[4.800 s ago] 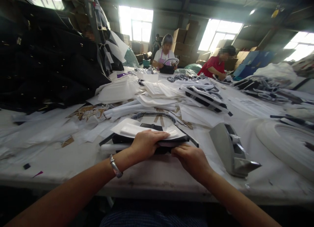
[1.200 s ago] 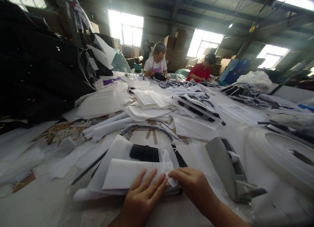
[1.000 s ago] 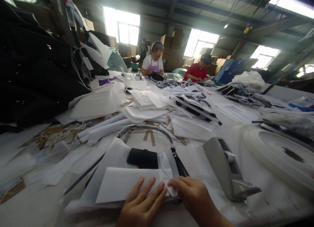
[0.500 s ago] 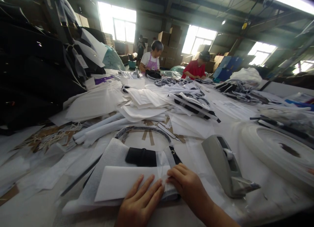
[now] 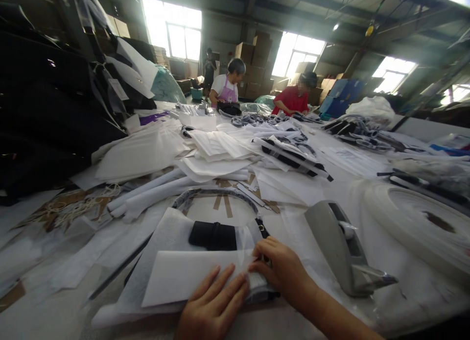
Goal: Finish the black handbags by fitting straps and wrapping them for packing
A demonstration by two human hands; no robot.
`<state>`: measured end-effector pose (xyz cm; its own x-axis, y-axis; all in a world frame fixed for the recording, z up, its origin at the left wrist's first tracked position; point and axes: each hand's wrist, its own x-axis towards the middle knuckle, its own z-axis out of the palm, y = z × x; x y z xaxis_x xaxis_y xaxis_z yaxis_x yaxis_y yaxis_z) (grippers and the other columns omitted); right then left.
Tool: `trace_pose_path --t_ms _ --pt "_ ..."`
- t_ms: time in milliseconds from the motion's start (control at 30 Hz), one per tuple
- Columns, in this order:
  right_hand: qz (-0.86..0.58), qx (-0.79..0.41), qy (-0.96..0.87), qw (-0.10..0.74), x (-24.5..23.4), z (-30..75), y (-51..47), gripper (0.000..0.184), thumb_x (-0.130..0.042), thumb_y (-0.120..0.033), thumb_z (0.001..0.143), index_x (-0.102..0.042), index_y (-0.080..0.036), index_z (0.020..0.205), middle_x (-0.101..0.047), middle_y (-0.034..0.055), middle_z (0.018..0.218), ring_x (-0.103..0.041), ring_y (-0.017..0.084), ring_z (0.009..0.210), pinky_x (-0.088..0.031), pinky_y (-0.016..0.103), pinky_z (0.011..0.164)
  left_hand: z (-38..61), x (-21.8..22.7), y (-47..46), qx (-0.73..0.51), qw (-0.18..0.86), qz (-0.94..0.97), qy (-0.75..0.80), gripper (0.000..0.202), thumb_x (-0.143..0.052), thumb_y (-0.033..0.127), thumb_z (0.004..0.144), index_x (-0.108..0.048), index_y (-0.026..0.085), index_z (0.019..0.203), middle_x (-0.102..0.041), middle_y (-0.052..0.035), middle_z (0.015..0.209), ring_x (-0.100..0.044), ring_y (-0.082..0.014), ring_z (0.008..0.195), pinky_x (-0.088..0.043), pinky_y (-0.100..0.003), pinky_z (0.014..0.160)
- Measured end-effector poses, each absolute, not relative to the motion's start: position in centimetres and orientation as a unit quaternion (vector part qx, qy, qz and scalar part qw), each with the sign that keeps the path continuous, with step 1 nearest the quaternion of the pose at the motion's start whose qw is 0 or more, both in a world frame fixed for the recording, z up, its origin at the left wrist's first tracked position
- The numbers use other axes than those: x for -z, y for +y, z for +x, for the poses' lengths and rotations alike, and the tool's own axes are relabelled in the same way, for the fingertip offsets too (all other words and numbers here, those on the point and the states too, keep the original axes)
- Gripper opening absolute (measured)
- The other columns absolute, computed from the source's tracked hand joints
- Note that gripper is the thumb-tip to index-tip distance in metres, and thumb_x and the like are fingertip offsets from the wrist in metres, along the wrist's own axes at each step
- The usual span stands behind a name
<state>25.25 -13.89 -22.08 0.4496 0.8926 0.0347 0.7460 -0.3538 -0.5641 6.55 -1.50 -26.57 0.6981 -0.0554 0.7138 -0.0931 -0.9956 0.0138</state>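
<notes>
A handbag with a wrapped, arched handle (image 5: 216, 193) lies flat in front of me, largely covered by white foam wrapping (image 5: 161, 237). A black strap piece (image 5: 213, 235) shows on its upper part. Across the lower part is a folded white foam sheet (image 5: 172, 276). My left hand (image 5: 216, 303) lies on this sheet with its fingers stretched out, pressing it down. At the bag's right edge, my right hand (image 5: 281, 271) has its thumb and fingers pinched on the edge of the wrapping. What lies under those fingertips is partly hidden.
To the right stand a grey tape dispenser (image 5: 336, 247) and a large roll of white foam strip (image 5: 414, 227). Stacked white foam sheets (image 5: 143, 154) and rolled foam (image 5: 147, 193) lie beyond the bag. Two people (image 5: 225, 87) work at the table's far side.
My right hand has shifted slightly, its fingers curling closer around the right edge of the wrapping. My left hand stays flat on the foam sheet. The view has moved a little.
</notes>
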Motion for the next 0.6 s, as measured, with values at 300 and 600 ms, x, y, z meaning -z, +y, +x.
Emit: trace_pose_path --t_ms 300,600 --pt "-0.807 -0.222 -0.475 0.272 21.9 26.8 -12.3 0.028 -0.08 -0.019 0.072 -0.056 -0.023 0.085 -0.057 -0.0087 0.07 -0.051 0.012 0.062 -0.034 0.024 0.059 7.1 26.2 -1.7 -0.404 0.06 0.913 -0.022 0.04 -0.033 0.014 0.105 -0.073 0.021 0.101 -0.075 0.0059 0.112 -0.065 -0.0094 0.114 -0.023 -0.026 0.122" --pt "-0.799 -0.262 -0.456 0.293 22.1 27.6 -12.0 0.045 -0.092 -0.032 0.06 -0.057 -0.024 0.088 -0.054 -0.0109 0.065 -0.051 0.01 0.059 -0.033 0.02 0.054 6.6 28.0 -0.4 -0.321 -0.08 0.939 -0.097 0.043 -0.035 0.02 0.1 -0.057 0.025 0.136 -0.066 -0.0025 0.132 -0.062 -0.0152 0.12 -0.013 -0.033 0.125"
